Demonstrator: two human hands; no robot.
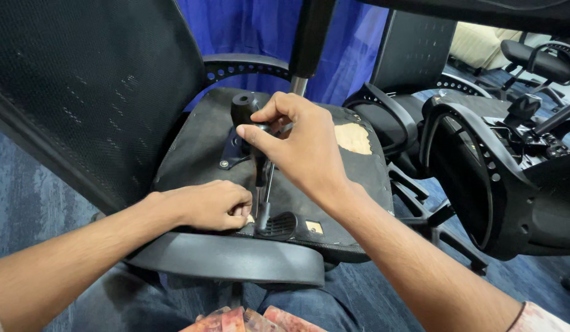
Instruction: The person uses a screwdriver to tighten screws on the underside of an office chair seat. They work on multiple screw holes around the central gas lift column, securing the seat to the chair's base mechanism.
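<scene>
An office chair lies on its side with the black underside of its seat (205, 144) facing me. A black metal tilt mechanism (243, 114) is bolted to the middle of that underside. My right hand (300, 147) is closed around the mechanism's upper part, thumb pointing left. A thin metal rod runs down from there to a black paddle lever (277, 225) near the seat's front edge. My left hand (211, 204) rests on the seat underside just left of the lever, fingers curled and pinching something small that I cannot make out.
The chair's mesh backrest (82, 80) fills the left. One armrest (229, 258) curves below the hands, another (245, 64) above. A torn patch showing foam (352, 138) sits right of the mechanism. More black chairs (494, 172) crowd the right. A blue curtain (260, 27) hangs behind.
</scene>
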